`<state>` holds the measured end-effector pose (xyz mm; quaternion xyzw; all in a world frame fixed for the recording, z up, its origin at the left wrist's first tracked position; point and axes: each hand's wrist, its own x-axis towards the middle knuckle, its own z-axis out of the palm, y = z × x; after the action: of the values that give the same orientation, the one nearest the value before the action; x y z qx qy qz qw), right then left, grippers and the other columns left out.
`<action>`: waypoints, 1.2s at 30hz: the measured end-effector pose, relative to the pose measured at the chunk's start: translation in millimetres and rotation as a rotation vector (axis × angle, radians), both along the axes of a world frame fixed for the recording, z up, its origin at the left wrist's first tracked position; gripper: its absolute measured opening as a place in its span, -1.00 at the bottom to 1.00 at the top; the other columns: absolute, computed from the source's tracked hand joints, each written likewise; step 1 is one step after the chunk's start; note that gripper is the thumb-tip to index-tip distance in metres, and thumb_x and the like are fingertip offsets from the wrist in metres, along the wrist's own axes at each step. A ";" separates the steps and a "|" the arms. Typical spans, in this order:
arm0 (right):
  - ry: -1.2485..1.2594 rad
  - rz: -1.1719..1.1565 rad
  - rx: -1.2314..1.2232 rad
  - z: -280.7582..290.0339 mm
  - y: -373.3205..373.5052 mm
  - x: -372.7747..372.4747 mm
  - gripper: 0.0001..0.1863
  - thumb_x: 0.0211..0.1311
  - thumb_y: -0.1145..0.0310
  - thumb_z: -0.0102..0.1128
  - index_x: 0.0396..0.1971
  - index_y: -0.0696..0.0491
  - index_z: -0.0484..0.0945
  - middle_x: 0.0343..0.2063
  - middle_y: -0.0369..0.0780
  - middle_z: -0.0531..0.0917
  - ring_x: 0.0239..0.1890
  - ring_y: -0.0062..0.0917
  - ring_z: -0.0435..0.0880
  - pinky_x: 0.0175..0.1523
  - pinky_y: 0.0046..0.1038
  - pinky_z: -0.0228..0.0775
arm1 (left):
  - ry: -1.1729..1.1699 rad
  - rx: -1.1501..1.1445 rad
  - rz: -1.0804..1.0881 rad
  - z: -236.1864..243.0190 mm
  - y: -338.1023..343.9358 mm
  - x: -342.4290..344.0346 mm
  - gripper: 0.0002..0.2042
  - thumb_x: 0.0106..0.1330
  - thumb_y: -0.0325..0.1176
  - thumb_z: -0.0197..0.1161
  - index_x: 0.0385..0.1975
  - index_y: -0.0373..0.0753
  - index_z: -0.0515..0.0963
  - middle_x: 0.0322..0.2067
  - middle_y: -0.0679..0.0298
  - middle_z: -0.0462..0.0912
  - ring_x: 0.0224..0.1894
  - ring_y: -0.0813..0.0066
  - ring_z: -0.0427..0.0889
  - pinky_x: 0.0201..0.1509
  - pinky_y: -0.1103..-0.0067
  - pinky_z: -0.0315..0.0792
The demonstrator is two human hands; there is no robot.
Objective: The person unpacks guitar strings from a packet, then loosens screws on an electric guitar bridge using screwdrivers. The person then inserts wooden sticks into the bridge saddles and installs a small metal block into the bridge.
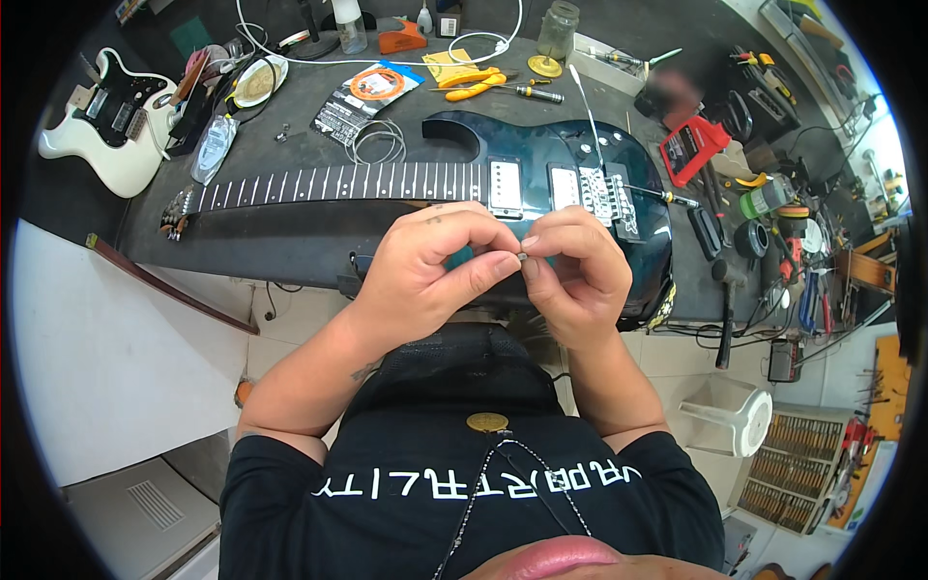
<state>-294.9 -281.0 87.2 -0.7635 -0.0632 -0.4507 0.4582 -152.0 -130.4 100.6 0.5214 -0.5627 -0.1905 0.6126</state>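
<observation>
My left hand (440, 253) and my right hand (577, 271) meet fingertip to fingertip over the near edge of a dark teal electric guitar (541, 145). Between the pinched thumbs and forefingers is a tiny metal piece (523, 256), too small to name. The guitar lies flat on the bench, its neck (338, 184) pointing left. Behind my right hand is its metal bridge (601, 196), with a thin rod (586, 111) rising from it. A screwdriver (667, 196) lies with its shaft at the bridge.
Beyond the guitar are a coiled string (377, 143), an open string packet (365, 101), yellow-handled pliers (476, 83) and a glass jar (558, 34). A white guitar (111, 126) is at far left. At right are a hammer (727, 309), a red case (694, 148) and assorted tools.
</observation>
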 end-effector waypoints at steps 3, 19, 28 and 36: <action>0.023 0.258 0.604 -8.3 10.6 -0.2 -0.86 0.31 0.57 0.41 -0.18 0.15 0.63 -0.29 -0.20 0.67 -0.31 -0.51 0.64 -0.14 -0.48 0.47 | 0.033 -0.022 -0.038 4.0 -0.1 -2.2 -0.90 0.38 -0.52 0.39 -0.19 -0.39 0.69 -0.26 0.17 0.73 -0.24 0.46 0.67 -0.16 0.55 0.50; 0.116 0.559 1.138 -9.9 20.2 5.7 -0.85 0.36 0.43 0.40 -0.20 0.12 0.60 -0.34 -0.28 0.63 -0.34 -0.58 0.55 -0.17 -0.48 0.42 | -0.088 -0.056 0.091 10.8 3.1 0.3 -0.87 0.29 -0.60 0.40 -0.19 -0.39 0.68 -0.29 0.16 0.70 -0.27 0.44 0.66 -0.16 0.55 0.49; 0.066 -0.090 0.011 5.8 9.2 3.5 -0.84 0.07 0.65 0.41 -0.33 0.17 0.65 -0.40 -0.19 0.71 -0.41 -0.45 0.65 -0.26 -0.46 0.50 | -0.152 -0.031 0.166 10.7 5.7 -3.2 -0.89 0.24 -0.60 0.41 -0.26 -0.40 0.68 -0.35 0.15 0.72 -0.33 0.40 0.65 -0.23 0.52 0.48; 0.077 -0.069 0.030 5.2 8.7 1.1 -0.83 0.07 0.66 0.41 -0.31 0.16 0.66 -0.39 -0.19 0.72 -0.41 -0.44 0.65 -0.26 -0.45 0.49 | 0.113 0.050 0.042 3.1 3.6 -4.6 -0.90 0.44 -0.49 0.32 -0.15 -0.38 0.61 -0.30 0.29 0.64 -0.27 0.55 0.59 -0.14 0.58 0.46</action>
<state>-293.8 -272.2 92.5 -0.7749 -0.0125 -0.4375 0.4560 -156.6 -126.8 103.7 0.5364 -0.5114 -0.2208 0.6341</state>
